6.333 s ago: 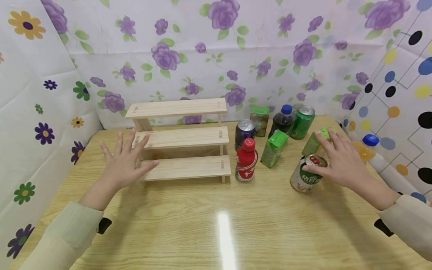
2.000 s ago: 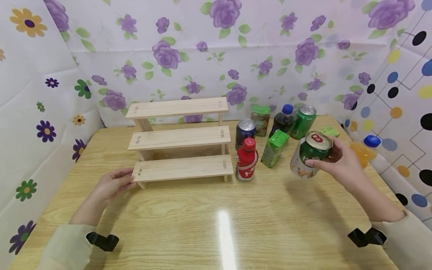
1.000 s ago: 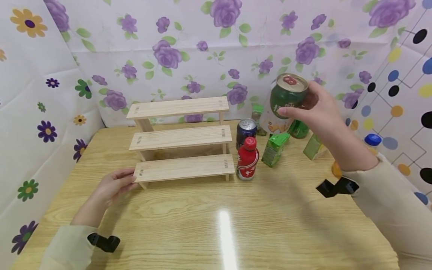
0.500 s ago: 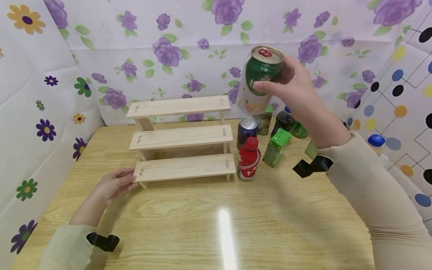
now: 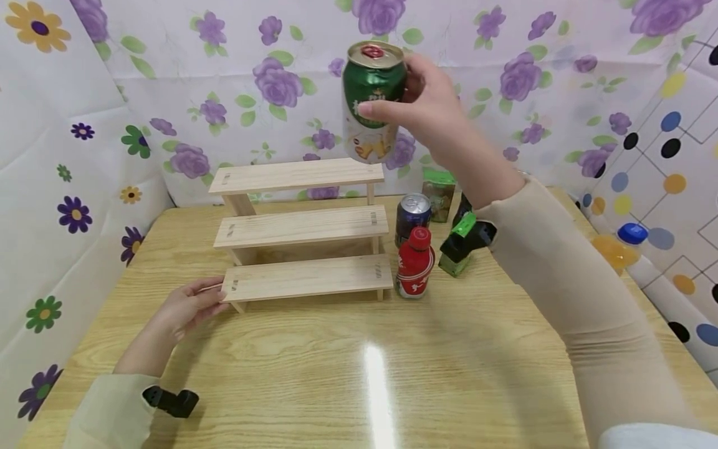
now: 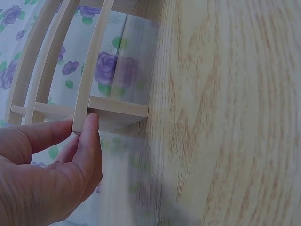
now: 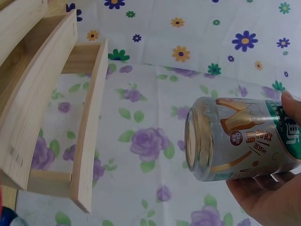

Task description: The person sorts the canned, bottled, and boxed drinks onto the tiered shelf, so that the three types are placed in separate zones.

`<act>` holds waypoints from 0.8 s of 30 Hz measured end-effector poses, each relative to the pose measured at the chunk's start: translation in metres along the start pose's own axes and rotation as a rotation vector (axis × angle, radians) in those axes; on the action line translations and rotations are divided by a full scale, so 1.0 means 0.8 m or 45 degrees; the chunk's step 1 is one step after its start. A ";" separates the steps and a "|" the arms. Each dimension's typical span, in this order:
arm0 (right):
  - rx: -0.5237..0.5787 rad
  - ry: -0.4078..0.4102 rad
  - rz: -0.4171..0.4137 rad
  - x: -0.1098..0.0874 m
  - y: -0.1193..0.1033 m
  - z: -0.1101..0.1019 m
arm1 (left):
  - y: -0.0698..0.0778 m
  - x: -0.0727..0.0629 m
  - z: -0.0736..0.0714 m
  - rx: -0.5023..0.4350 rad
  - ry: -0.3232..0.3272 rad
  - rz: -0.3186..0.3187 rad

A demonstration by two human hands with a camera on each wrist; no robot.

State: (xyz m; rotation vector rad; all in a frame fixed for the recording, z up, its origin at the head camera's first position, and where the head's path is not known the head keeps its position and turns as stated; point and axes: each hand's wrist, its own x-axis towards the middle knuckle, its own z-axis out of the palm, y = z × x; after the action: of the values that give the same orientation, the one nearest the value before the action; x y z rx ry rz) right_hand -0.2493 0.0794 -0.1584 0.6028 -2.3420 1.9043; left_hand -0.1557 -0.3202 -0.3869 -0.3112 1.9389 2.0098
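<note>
My right hand [image 5: 434, 103] grips a green and white drink can [image 5: 371, 134], thumb on its front and fingers behind. The can is upright in the air, overlapping the right end of the top tier in the head view. In the right wrist view the can [image 7: 244, 136] shows its base, apart from the wooden shelf [image 7: 89, 127]. With thumb and fingers, my left hand [image 5: 187, 308] pinches the left end of the lowest board of the three-tier wooden shelf [image 5: 305, 277]. The left wrist view shows the left hand [image 6: 56, 165] with its fingertips on either side of that board [image 6: 91, 70].
Right of the shelf stand a red bottle [image 5: 415, 265], a dark blue can [image 5: 413, 215] and a drink carton [image 5: 439, 190]. A green carton [image 5: 454, 265] is partly behind the right wrist camera. An orange drink bottle [image 5: 617, 249] is at the far right. Patterned cloth [image 5: 314, 81] hangs behind.
My right hand has taken hold of the can, lifted it from the table and carried it left and up to the top tier's right end. My left hand has moved down onto the lowest board.
</note>
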 end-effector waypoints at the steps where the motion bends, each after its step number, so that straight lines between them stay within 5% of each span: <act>1: 0.006 -0.011 -0.005 0.004 -0.001 0.005 | 0.000 0.000 0.000 0.010 0.003 -0.001; 12: 0.012 -0.137 -0.006 0.041 0.014 0.060 | -0.001 -0.002 0.002 -0.061 0.037 -0.032; 24: 0.141 -0.153 -0.035 0.070 0.034 0.117 | 0.001 -0.002 0.002 -0.066 0.029 -0.029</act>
State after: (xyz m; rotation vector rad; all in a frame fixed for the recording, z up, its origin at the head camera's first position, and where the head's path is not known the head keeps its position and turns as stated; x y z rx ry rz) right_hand -0.2918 -0.0201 -0.1895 0.7758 -2.2946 2.0511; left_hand -0.1544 -0.3187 -0.3858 -0.3686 1.8903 2.0537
